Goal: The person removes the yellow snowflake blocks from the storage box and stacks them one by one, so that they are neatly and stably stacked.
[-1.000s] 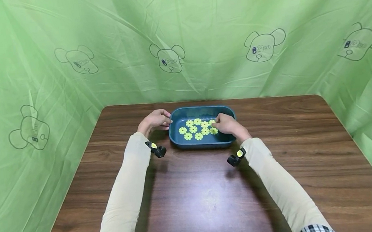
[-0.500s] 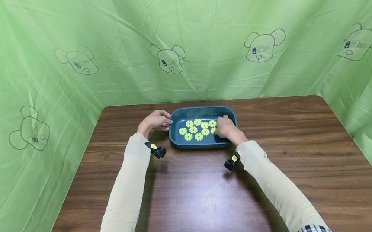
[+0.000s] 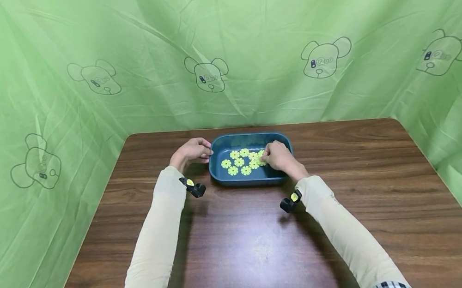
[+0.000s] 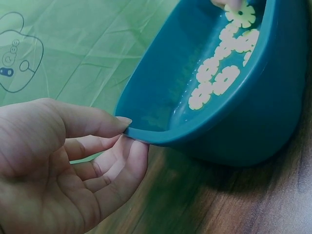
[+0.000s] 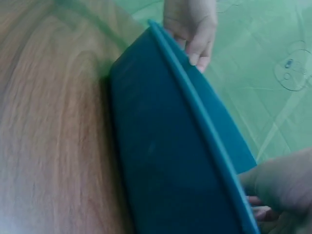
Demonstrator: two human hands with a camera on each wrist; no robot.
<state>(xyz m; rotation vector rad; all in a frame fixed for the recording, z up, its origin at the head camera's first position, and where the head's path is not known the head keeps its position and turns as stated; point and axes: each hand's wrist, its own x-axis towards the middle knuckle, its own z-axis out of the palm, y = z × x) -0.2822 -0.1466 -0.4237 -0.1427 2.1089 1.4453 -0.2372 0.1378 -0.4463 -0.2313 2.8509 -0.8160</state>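
A blue rectangular basin (image 3: 234,181) stands near the table's far edge. On its floor lie several yellow-green notched plastic discs (image 3: 232,170), shaped like flowers. My left hand (image 3: 192,151) holds the basin's left end; in the left wrist view its thumb and fingers pinch the rim (image 4: 153,136). Inside the basin's right part, my right hand (image 3: 280,155) pinches one disc (image 4: 240,16) between thumb and fingertips, above the others. In the right wrist view, the basin wall (image 5: 156,141) hides that disc and part of the right hand (image 5: 282,187).
The brown wooden table (image 3: 385,185) extends in front of and to both sides of the basin. Green curtains (image 3: 261,25) with mouse-head outlines hang behind and at the sides. Each wrist carries a small black camera (image 3: 195,189) over a light sleeve.
My right hand has left a disc at the basin's back right, come down on one nearer the front, and lifted it slightly leftward. The left hand keeps its hold on the rim.
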